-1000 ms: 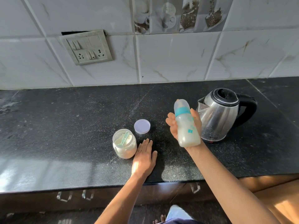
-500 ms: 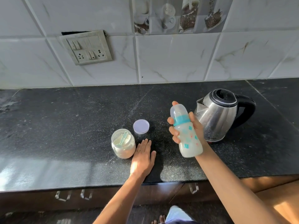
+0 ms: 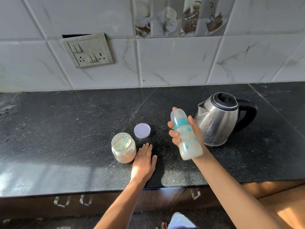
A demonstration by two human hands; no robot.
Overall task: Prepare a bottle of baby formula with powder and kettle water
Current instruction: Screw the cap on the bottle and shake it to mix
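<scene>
Above the desk [image 3: 66, 129], right-hand fingers [image 3: 175, 133] were wrapped round the capped baby bottle [image 3: 188, 138], teat tilted up-left, while the left hand [image 3: 143, 162] lay flat, fingers together, empty.

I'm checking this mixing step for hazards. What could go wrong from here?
1. The bottle is held tilted in the right hand over the counter; a loose collar could leak milk.
2. The open powder jar, its scoop inside, stands right beside the flat left hand; a nudge could tip it.
</scene>
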